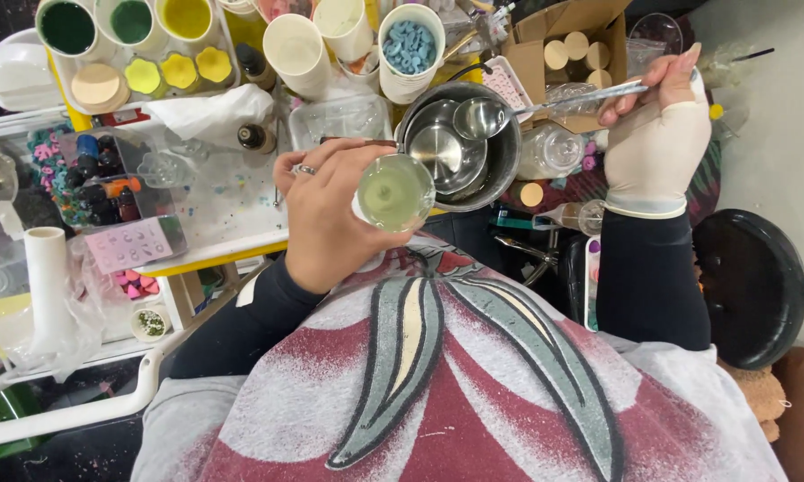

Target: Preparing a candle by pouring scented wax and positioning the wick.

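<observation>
While the person looks down, both hands are busy over a crowded tabletop [241,253].

Left hand: the left hand [330,214] has its fingers [308,171] wrapped around a small clear cup [395,192]. It wears a ring and no glove.

Right hand: the right hand [656,134] wears a white glove with the fingertips bare. Its fingers are closed on the long handle of a small metal ladle [480,118].

Where the cup is: it is held up in the air, near the person's chest, just on the near side of a metal pot [502,159].

How the cup looks: it is round and see-through, with something pale yellow-green inside. I cannot tell if that is wet or hard.

How the cup may handle: it looks light and smooth, so it could slip. It may be thin and may crack if squeezed. Holding it around the side, as now, and keeping it level looks best.

Ladle: its bowl hangs over the pot, which has smaller metal bowls inside. It looks hard and stiff. I cannot see if anything is in it.

Far side: big paper cups, one full of blue shapes [410,46].

Far left: cups of green and yellow stuff [129,22].

Right: a black round stool [748,286].
</observation>
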